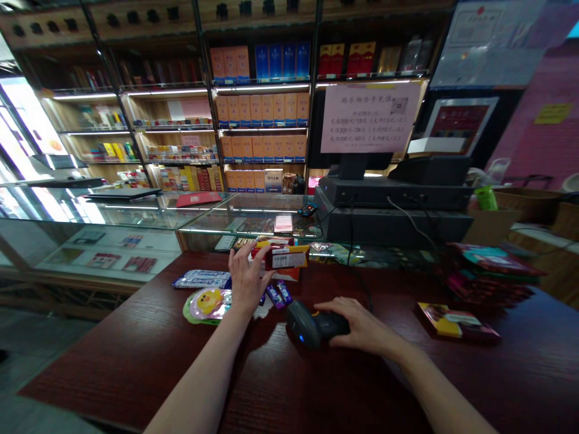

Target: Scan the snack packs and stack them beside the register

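two bare hands at work over a dark tabletop (136,361): the left hand (248,280) pinches a yellow-and-dark packet (289,257) between thumb and fingers, just beyond the scanner (305,325), pale label (288,260) toward the camera; the right hand (357,322) is closed around the scanner's handle. the label seems best held flat, steady and clear of fingertips, with the scanner's head turned squarely to it; which way its window faces cannot be told. small purple packets (277,295) lie between scanner and packet, a possible snag for a low sweep. left of the scanner: blue-and-white packets (202,279) and a duck-decorated item (210,301). to its right: a yellow-and-maroon box (456,322) and, beyond, a stack of packets (493,274).
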`<state>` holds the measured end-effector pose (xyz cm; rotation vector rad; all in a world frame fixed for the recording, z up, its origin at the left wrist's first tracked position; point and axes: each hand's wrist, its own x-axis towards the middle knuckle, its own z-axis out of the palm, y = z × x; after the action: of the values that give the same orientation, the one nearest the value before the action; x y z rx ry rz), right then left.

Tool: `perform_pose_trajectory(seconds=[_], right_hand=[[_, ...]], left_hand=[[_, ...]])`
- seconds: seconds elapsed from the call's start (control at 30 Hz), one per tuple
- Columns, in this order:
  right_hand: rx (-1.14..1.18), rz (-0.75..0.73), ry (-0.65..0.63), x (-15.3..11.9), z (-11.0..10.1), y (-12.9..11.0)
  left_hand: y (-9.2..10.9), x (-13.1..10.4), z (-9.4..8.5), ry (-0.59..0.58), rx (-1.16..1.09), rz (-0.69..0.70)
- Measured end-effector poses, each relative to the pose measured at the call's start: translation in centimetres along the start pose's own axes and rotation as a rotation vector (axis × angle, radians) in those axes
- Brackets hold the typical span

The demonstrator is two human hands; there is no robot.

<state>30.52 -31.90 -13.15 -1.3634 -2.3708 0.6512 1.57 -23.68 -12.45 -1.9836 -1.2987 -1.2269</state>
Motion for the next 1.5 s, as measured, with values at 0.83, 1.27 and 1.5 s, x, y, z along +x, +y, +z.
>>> perform_pose_trajectory(seconds=[0.83,1.27,1.5], right_hand=[[0.908,0.419,0.525,3.2,-1.0,-1.2],[1.025,0.479,0.536,3.1,-1.1,-1.3],[1.011,0.466,0.552,3.0,-1.1,-1.3]], left_hand=[[3.1,-0.1,0.1,0.033,-0.106,0.168],[3.8,-0.1,-0.1,0.057,-0.144,0.234],[3.9,-0.2,0.1,0.065,-0.179,0.219]])
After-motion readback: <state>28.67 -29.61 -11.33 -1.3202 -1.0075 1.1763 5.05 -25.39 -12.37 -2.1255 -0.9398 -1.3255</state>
